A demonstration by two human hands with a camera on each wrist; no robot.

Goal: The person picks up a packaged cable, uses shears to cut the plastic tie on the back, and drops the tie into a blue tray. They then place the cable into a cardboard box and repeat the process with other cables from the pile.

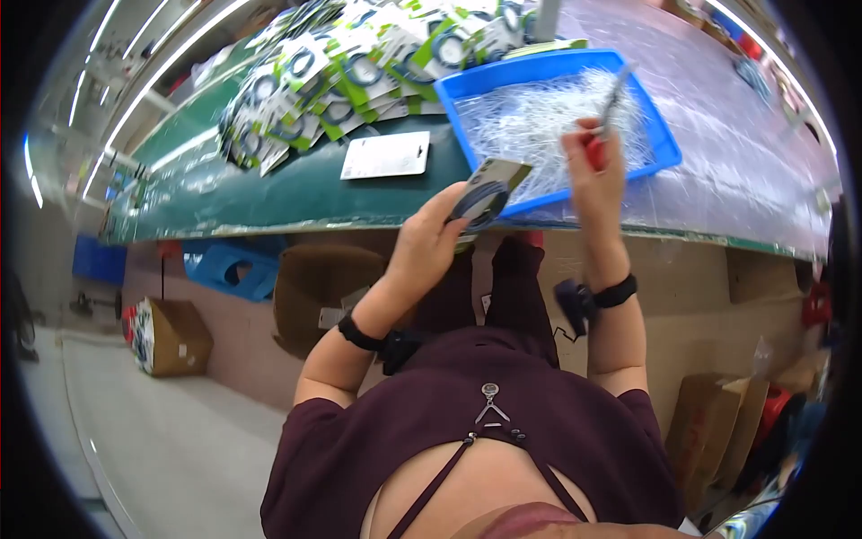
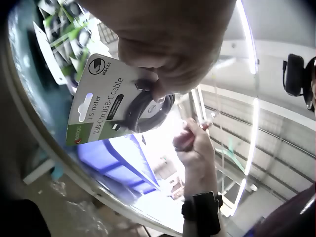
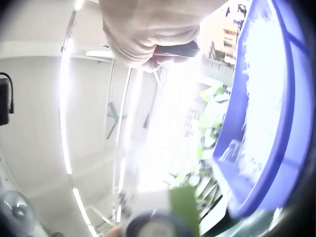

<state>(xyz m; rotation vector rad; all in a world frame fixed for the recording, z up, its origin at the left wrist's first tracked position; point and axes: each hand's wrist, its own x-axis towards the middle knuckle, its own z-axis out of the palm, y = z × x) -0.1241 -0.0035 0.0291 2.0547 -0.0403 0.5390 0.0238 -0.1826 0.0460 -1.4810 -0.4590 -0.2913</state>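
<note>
In the head view my left hand (image 1: pixel 427 239) pinches a carded USB-C cable (image 1: pixel 488 195) at its edge, near the front of the table. Close up in the left wrist view, the card (image 2: pixel 101 101) has a hang slot and a green end, with the dark coiled cable (image 2: pixel 148 111) fixed on it. My right hand (image 1: pixel 597 184) is raised over the blue tray (image 1: pixel 666 139), its fingers curled round red-handled scissors (image 1: pixel 596 151). The grey blades point up and away, blurred. Thin clear plastic strips (image 1: pixel 548 112) fill the tray.
Left of the tray lies a big heap of carded cables (image 1: pixel 359 67). One card (image 1: pixel 386 155) rests white side up on the green table (image 1: pixel 193 199) before it. Below the table edge stand an open cardboard box (image 1: pixel 314 292) and a blue plastic stool (image 1: pixel 235 269).
</note>
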